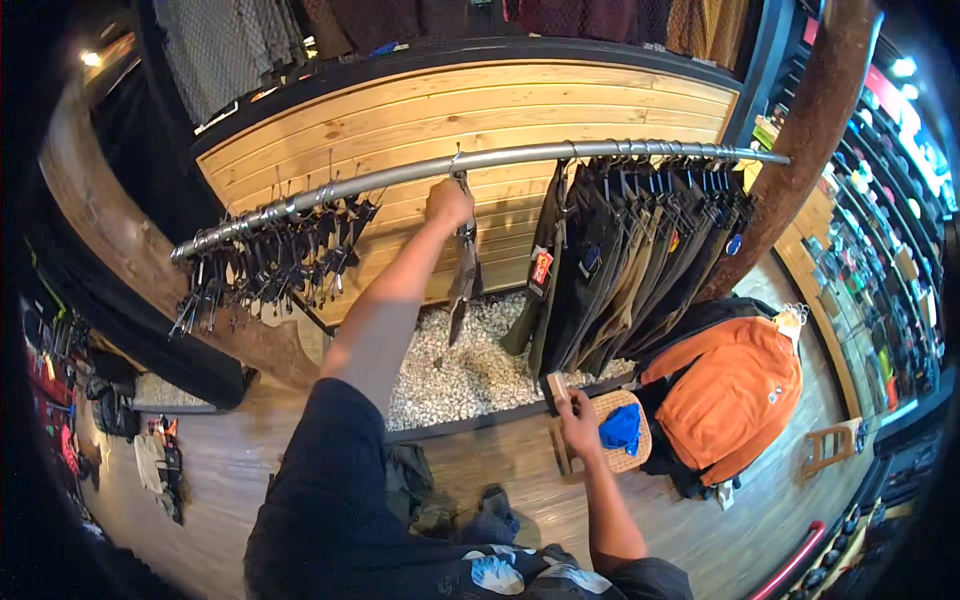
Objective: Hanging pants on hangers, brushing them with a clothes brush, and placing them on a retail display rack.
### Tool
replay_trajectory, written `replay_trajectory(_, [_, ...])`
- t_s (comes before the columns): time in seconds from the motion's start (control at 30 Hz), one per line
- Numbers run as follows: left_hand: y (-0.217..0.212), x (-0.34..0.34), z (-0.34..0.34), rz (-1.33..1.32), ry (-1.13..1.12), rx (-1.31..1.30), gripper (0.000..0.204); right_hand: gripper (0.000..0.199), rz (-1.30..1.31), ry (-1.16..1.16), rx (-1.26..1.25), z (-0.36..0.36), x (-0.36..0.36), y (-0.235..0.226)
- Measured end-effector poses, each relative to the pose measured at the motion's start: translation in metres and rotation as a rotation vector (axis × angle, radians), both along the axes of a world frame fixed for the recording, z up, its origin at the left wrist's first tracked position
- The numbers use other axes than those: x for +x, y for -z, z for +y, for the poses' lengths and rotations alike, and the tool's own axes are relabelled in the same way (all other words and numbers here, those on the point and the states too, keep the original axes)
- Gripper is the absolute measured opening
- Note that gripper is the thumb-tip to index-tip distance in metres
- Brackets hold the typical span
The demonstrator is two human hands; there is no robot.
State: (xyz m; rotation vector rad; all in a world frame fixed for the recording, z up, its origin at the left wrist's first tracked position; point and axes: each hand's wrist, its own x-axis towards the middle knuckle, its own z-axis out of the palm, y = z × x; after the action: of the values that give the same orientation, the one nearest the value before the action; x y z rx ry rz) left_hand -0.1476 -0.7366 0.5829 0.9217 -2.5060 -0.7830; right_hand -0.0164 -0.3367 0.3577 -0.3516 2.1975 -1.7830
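My left arm reaches up to a metal clothes rail [390, 178]. My left hand [450, 204] is closed at the top of a narrow grey garment [463, 270], which hangs from a hanger hooked over the rail; the fingers hide most of the hanger. Lower down, my right hand [580, 420] is closed around a small flat object with a tan face and dark edge [557, 387]; its kind is unclear. Right of the left hand hang several dark, olive and brown trousers [620, 270], some with tags. Bare black clip hangers [290, 245] crowd the rail's left end.
White pebbles [430, 375] lie in a bed under the rail. A woven-seat stool [625, 460] with a blue cloth [621, 429] stands beside my right hand. Further right hangs an orange sweatshirt [735, 390]. Tree-trunk posts [825, 130] flank the rail, with a wooden panel [480, 100] behind.
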Motion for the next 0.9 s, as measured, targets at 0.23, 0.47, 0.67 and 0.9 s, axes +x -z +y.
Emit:
replay_trajectory(0.23, [0.0, 0.028, -0.034, -0.013, 0.326, -0.28, 0.027, 0.03, 0.018, 0.01, -0.017, -0.011, -0.008, -0.022])
replay_trajectory(0.47, [-0.021, 0.036, -0.05, -0.316, 0.551, -0.02, 0.023, 0.028, 0.107, 0.01, -0.053, -0.009, -0.002, -0.004])
replay_trajectory(0.67, [-0.063, 0.041, -0.047, -0.653, 0.71, 0.212, 0.028, 0.032, 0.084, -0.082, -0.015, -0.004, -0.003, -0.007])
replay_trajectory(0.9, [-0.065, 0.047, -0.04, -0.571, 0.742, 0.418, 0.035, 0.045, 0.489, -0.489, 0.071, -0.091, -0.094, -0.03])
